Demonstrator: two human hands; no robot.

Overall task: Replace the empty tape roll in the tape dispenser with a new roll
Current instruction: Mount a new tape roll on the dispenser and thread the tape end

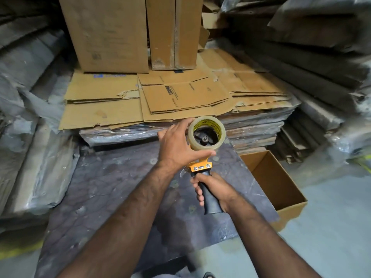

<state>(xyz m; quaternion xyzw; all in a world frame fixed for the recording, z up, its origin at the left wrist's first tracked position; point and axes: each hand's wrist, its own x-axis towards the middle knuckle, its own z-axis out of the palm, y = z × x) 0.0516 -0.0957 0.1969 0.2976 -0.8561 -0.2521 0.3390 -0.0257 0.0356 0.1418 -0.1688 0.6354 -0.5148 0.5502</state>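
Over a dark, scuffed work table [112,189], the person is holding a yellow tape dispenser [201,166] up in the air. Their right hand [215,190] is curling tight around its black handle [208,197], with the fingers wrapping all the way round. Their left hand [176,145] is cupping the new clear tape roll [206,133], fingers spreading along its far side and thumb pressing under it. The roll is already sitting on the black hub of the dispenser, so I think the seating step is nearly done. To do it well, the left hand should be pushing the roll flat and all the way down onto the hub, so it is not leaning. The right hand should be keeping the handle steady while this is happening. The loose tape end cannot be seen, so I cannot tell which way it is facing. Open room is lying below and to the left, over the table. Flattened cardboard sheets [180,97] are stacking up just behind the roll, so pushing forward could bump them. An open cardboard box [281,189] is sitting near the right hand, by the table's edge.
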